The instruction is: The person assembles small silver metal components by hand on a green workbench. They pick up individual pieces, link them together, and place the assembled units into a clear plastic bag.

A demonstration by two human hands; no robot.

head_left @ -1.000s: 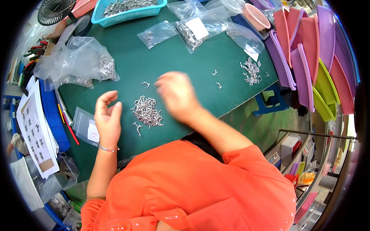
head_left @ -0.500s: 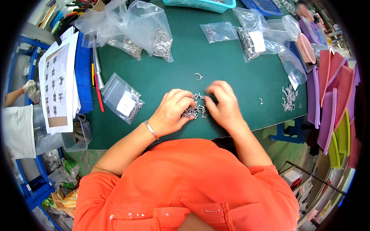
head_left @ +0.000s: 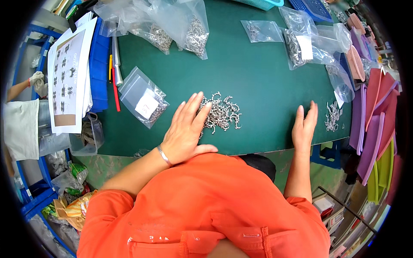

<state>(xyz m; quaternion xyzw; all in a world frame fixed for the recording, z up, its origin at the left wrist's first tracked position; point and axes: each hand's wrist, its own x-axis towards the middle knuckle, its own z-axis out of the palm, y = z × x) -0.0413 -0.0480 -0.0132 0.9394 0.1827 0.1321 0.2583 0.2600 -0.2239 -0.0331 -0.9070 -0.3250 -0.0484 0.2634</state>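
Note:
A loose heap of small curved silver metal pieces [head_left: 222, 114] lies on the green tabletop [head_left: 258, 77]. My left hand [head_left: 186, 124] rests flat against the heap's left side, fingers stretched out and the thumb pointing right; nothing is gripped in it. Well to the right, my right hand [head_left: 304, 127] stands on edge over the table, its fingers straight and holding nothing that shows. Just past it is a smaller group of silver pieces [head_left: 332, 117]. Left of my left hand lies a clear zip bag [head_left: 144, 98] of metal pieces with a white label.
Bulging plastic bags of metal parts [head_left: 195, 36] sit at the back left, more bags [head_left: 297, 47] at the back right. Pens [head_left: 115, 90], a blue bin [head_left: 100, 64] and printed sheets [head_left: 71, 77] line the left edge. Pink and purple trays [head_left: 372, 124] stand right. Another person's gloved hands [head_left: 38, 81] show far left.
My hands have parted: the right swung away to the right, and the left flattened beside the heap. The pieces that were between my fingers now lie uncovered. The view has shifted slightly.

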